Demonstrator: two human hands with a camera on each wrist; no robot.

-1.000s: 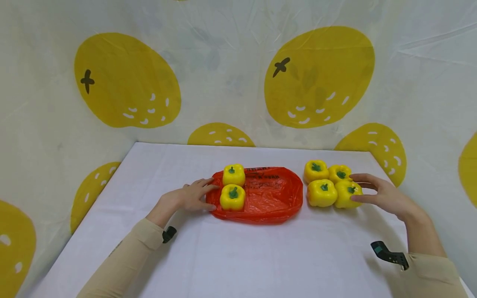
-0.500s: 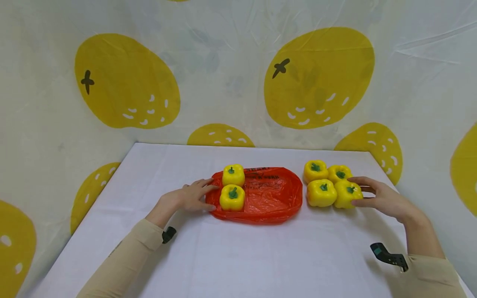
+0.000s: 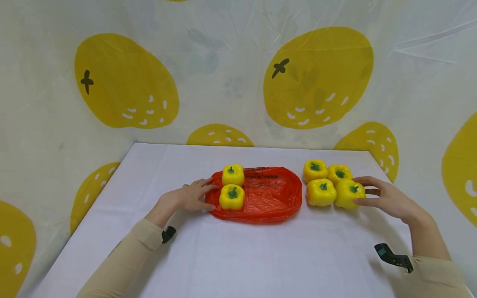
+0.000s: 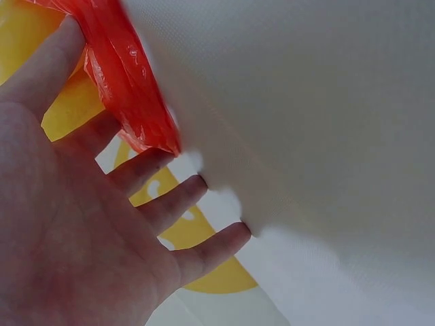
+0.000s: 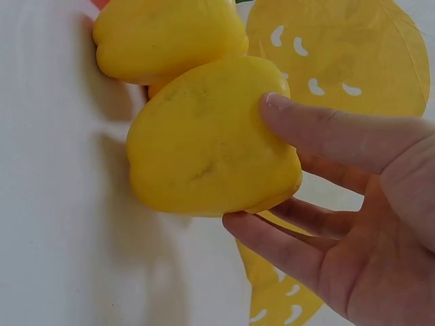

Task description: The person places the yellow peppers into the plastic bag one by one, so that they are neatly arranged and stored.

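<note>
My right hand (image 3: 389, 200) holds the front right yellow bell pepper (image 3: 349, 193) between thumb and fingers. In the right wrist view this pepper (image 5: 211, 142) has its side toward the camera, the thumb on its upper part and the fingertips at its lower edge. Three more yellow bell peppers, one of them the front left pepper (image 3: 321, 193), stand close beside it. My left hand (image 3: 193, 195) lies with spread fingers at the left edge of a flattened red plastic bag (image 3: 273, 203). Two yellow bell peppers, a front one (image 3: 232, 198) and a rear one (image 3: 233, 175), stand on the bag's left part.
A white-covered table (image 3: 238, 260) carries everything, its far edge meeting a pale curtain (image 3: 223, 74) printed with large yellow fruit. Dark printing marks the bag's far side. A black wrist device (image 3: 393, 258) sticks out from the right cuff.
My right hand's thumb and fingers have come in onto the front right pepper, which has shifted slightly to the right. The left hand, the bag and the other peppers stay put.
</note>
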